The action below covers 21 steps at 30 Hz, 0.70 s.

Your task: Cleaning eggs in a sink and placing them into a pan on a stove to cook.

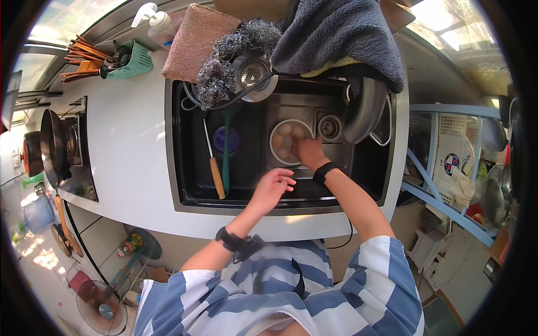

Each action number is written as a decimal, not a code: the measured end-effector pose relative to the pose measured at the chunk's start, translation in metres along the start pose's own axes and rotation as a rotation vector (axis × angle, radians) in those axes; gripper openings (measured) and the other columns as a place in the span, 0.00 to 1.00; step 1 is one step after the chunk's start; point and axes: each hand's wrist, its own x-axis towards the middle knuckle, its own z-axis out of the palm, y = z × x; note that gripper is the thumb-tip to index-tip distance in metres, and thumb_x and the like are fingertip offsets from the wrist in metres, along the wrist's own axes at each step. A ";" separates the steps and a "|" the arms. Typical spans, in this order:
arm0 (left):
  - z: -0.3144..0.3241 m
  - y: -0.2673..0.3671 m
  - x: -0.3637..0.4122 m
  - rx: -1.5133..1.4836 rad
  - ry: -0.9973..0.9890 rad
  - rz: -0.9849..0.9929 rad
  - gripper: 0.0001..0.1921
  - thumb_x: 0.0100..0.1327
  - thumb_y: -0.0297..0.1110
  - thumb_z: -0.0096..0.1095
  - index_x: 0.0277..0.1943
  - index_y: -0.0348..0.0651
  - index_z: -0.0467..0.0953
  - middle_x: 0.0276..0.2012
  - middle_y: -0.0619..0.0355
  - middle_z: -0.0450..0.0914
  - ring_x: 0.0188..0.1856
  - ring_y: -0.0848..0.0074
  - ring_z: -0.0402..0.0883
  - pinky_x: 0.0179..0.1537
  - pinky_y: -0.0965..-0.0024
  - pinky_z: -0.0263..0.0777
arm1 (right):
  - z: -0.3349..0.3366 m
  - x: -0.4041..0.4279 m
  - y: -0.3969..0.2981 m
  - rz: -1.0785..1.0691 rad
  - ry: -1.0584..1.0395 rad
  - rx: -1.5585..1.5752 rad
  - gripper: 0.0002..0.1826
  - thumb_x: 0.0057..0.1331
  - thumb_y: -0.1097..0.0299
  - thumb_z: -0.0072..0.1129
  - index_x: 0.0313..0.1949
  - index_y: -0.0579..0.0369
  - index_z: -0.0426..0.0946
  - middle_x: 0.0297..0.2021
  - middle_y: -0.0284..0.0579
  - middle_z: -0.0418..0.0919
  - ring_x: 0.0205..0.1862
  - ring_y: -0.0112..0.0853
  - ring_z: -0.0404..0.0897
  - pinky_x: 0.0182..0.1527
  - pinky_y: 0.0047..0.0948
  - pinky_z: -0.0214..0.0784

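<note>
A round white bowl [272,154] with several eggs [286,129] in it stands in the dark sink [252,185], left of the drain strainer [330,127]. My right hand [310,152] reaches over the bowl's right side, its fingertips down among the eggs; whether they grip one I cannot tell. Below the bowl, my left hand [274,188] hovers over the sink's front part, fingers apart and slightly curled, holding nothing.
A wooden-handled tool [216,178], a green long-handled utensil [227,155] and a purple round lid [220,138] are in the sink's left part. Steel wool [216,82], a metal strainer [254,75] and a grey towel [340,38] crowd the back. The curved faucet [367,109] rises at right.
</note>
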 end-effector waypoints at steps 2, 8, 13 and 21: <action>0.000 -0.006 0.006 0.025 0.051 -0.004 0.18 0.66 0.25 0.45 0.59 0.37 0.64 0.49 0.52 0.75 0.46 0.75 0.78 0.48 0.72 0.71 | -0.022 -0.018 -0.003 -0.041 0.105 0.161 0.16 0.62 0.59 0.53 0.47 0.50 0.71 0.34 0.48 0.81 0.37 0.41 0.81 0.46 0.47 0.66; 0.010 0.010 0.017 -0.139 0.210 -0.072 0.27 0.71 0.36 0.47 0.68 0.39 0.51 0.55 0.52 0.69 0.54 0.72 0.73 0.52 0.67 0.72 | -0.088 -0.080 -0.042 -0.062 0.223 0.822 0.23 0.57 0.68 0.60 0.51 0.56 0.67 0.42 0.56 0.78 0.43 0.51 0.79 0.45 0.43 0.71; 0.013 0.010 0.030 -0.061 -0.006 0.010 0.22 0.68 0.36 0.51 0.61 0.37 0.60 0.50 0.53 0.72 0.51 0.75 0.74 0.52 0.68 0.73 | -0.103 -0.114 -0.058 -0.204 0.219 0.821 0.32 0.53 0.71 0.64 0.58 0.57 0.63 0.54 0.55 0.71 0.46 0.52 0.77 0.49 0.39 0.71; 0.012 0.014 0.026 -0.025 0.014 -0.049 0.13 0.60 0.27 0.61 0.46 0.37 0.69 0.31 0.58 0.77 0.28 0.82 0.75 0.23 0.80 0.68 | -0.184 -0.091 -0.015 -0.249 0.508 0.411 0.27 0.50 0.77 0.60 0.53 0.60 0.69 0.49 0.52 0.73 0.49 0.49 0.74 0.49 0.40 0.69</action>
